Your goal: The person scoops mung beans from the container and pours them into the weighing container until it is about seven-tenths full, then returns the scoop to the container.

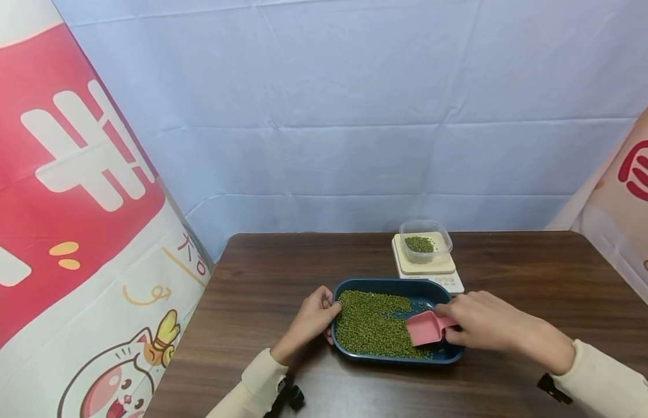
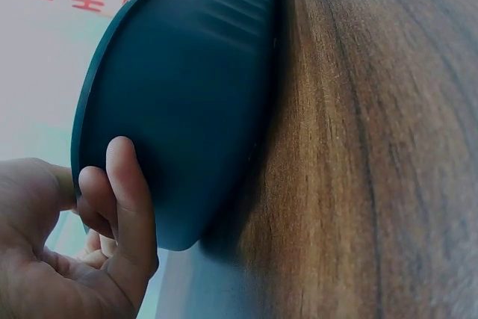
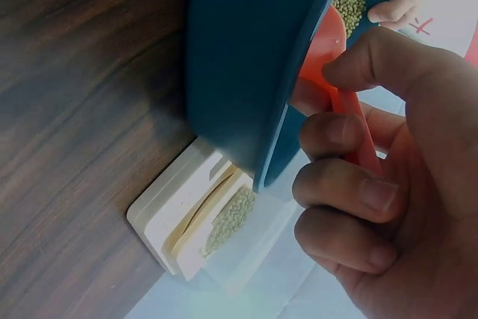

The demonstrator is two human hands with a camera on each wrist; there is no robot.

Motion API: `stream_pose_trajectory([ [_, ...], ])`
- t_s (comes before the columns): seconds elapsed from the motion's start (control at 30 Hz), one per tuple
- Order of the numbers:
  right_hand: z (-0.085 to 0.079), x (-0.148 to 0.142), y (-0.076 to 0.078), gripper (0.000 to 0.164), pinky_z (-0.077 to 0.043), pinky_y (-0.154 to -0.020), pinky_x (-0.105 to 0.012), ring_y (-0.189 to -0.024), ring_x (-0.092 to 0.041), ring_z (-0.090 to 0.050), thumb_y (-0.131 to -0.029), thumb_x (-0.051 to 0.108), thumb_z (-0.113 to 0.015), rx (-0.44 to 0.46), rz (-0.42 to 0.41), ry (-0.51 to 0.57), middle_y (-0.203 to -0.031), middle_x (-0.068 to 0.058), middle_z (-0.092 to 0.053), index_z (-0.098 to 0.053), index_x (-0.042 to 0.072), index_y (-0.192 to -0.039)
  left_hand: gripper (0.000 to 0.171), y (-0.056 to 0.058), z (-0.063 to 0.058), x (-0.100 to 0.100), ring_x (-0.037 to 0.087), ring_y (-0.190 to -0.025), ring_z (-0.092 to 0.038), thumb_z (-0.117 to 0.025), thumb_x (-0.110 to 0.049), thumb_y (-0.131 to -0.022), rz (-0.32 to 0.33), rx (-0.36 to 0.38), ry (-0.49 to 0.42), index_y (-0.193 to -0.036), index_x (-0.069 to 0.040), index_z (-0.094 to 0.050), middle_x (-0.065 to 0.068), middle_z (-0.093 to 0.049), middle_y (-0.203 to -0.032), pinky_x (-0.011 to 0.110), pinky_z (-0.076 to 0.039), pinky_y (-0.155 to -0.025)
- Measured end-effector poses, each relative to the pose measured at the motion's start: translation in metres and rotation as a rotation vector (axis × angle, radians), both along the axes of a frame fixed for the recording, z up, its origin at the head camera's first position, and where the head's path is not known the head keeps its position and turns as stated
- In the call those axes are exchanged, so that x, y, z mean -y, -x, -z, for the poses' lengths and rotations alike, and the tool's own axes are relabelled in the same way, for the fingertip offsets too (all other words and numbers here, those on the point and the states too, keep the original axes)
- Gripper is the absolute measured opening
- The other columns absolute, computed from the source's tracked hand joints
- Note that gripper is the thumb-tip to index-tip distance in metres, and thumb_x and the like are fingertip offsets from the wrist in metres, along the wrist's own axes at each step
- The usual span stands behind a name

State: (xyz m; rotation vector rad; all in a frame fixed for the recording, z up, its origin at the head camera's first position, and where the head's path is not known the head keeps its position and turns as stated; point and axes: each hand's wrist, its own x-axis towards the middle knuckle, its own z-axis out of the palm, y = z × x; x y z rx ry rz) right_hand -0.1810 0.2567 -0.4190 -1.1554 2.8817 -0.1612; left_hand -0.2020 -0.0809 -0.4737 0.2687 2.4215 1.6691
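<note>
A dark blue tray [image 1: 397, 360] on the table holds a spread of green mung beans [image 1: 373, 328], heaped toward its left and middle. My left hand [image 1: 312, 316] grips the tray's left rim, thumb on the inside and fingers against the outer wall in the left wrist view. With my right hand [image 1: 483, 322] I hold a pink scoop [image 1: 423, 328] by its handle at the tray's right end. The scoop's front edge meets the beans, and its bowl looks bare. In the right wrist view, thumb and curled fingers wrap the scoop's handle [image 3: 360, 136].
Behind the tray stands a white kitchen scale [image 1: 452, 283], with a clear plastic container [image 1: 441, 249] on its platform. A small pile of mung beans [image 1: 420, 244] lies in that container. The brown wooden table [image 1: 272, 273] ends at a pale cloth backdrop [image 1: 324, 162].
</note>
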Motion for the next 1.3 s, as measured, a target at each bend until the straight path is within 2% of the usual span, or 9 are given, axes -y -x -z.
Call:
stream_pose_trajectory([
  [0.13, 0.001, 0.004, 0.0, 0.014, -0.02, -0.043, -0.022, -0.048, -0.002, -0.027, -0.078, 0.028, -0.07, 0.013, 0.004, 0.002, -0.057, 0.016, -0.035, -0.056, 0.027, -0.082, 0.014, 0.007, 0.016, 0.002, 0.024, -0.036, -0.057, -0.054, -0.012, -0.096, -0.002, 0.001, 0.015, -0.093, -0.001, -0.047, 0.018, -0.055, -0.06, 0.045, -0.053, -0.04],
  [0.27, 0.0, 0.007, 0.0, 0.013, -0.02, -0.043, -0.022, -0.048, -0.002, -0.027, -0.079, 0.027, -0.069, 0.031, 0.008, 0.003, -0.057, 0.016, -0.036, -0.056, 0.027, -0.082, 0.015, 0.012, 0.024, 0.006, 0.02, -0.036, -0.055, -0.056, -0.018, -0.096, 0.006, 0.002, 0.04, -0.093, -0.005, -0.047, 0.009, -0.053, -0.058, 0.037, -0.052, -0.037],
  [0.4, 0.0, 0.011, 0.001, 0.012, -0.019, -0.043, -0.022, -0.049, -0.002, -0.026, -0.08, 0.027, -0.069, 0.045, 0.002, 0.003, -0.058, 0.015, -0.036, -0.058, 0.025, -0.085, 0.016, 0.013, 0.025, 0.008, 0.012, -0.035, -0.043, -0.057, -0.022, -0.094, 0.003, 0.009, 0.061, -0.092, -0.009, -0.047, 0.0, -0.043, -0.056, 0.025, -0.041, -0.034],
  [0.5, 0.0, 0.013, 0.002, 0.012, -0.018, -0.044, -0.022, -0.05, -0.002, -0.026, -0.081, 0.027, -0.069, 0.042, -0.008, 0.005, -0.058, 0.015, -0.037, -0.059, 0.024, -0.086, 0.016, 0.014, 0.025, 0.009, 0.01, -0.038, -0.037, -0.057, -0.023, -0.093, 0.0, 0.01, 0.066, -0.091, -0.01, -0.047, -0.002, -0.039, -0.057, 0.022, -0.033, -0.036],
  [0.87, 0.003, 0.023, 0.005, 0.013, -0.02, -0.044, -0.022, -0.05, -0.003, -0.025, -0.082, 0.028, -0.068, 0.024, -0.038, 0.026, -0.059, 0.016, -0.038, -0.055, 0.025, -0.08, 0.017, 0.014, 0.026, 0.009, 0.013, -0.036, -0.042, -0.057, -0.023, -0.093, -0.008, 0.007, 0.071, -0.09, -0.009, -0.047, -0.001, -0.041, -0.057, 0.022, -0.036, -0.034],
  [1.3, 0.003, 0.034, 0.009, 0.017, -0.016, -0.044, -0.022, -0.05, -0.004, -0.021, -0.083, 0.028, -0.067, 0.028, -0.055, 0.028, -0.058, 0.014, -0.03, -0.052, 0.025, -0.078, 0.018, 0.014, 0.027, 0.009, 0.012, -0.037, -0.043, -0.057, -0.024, -0.095, -0.001, 0.016, 0.08, -0.091, -0.01, -0.047, 0.0, -0.042, -0.057, 0.021, -0.036, -0.033],
])
